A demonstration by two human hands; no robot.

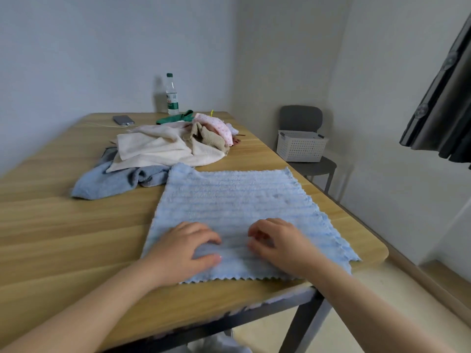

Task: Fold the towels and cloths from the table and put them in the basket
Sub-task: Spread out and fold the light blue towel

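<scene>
A light blue ribbed cloth (237, 202) lies spread flat on the near right part of the wooden table (63, 225). My left hand (186, 248) rests on its near half, fingers loosely bent, thumb against the fabric. My right hand (277, 240) hovers or rests just to the right on the same cloth, fingers curled, with no fabric visibly held. Behind lies a pile: a grey-blue towel (107, 182), a cream towel (158, 149), a tan cloth (211, 138), a pink dotted cloth (219, 126) and a green cloth (175, 117). The white perforated basket (300, 146) sits on a chair beyond the table's right side.
A water bottle (172, 95) stands at the table's far edge, and a phone (123, 120) with a charging cable lies to its left. The grey chair (303, 118) holding the basket stands near the wall corner. A dark curtain (443, 98) hangs at the right.
</scene>
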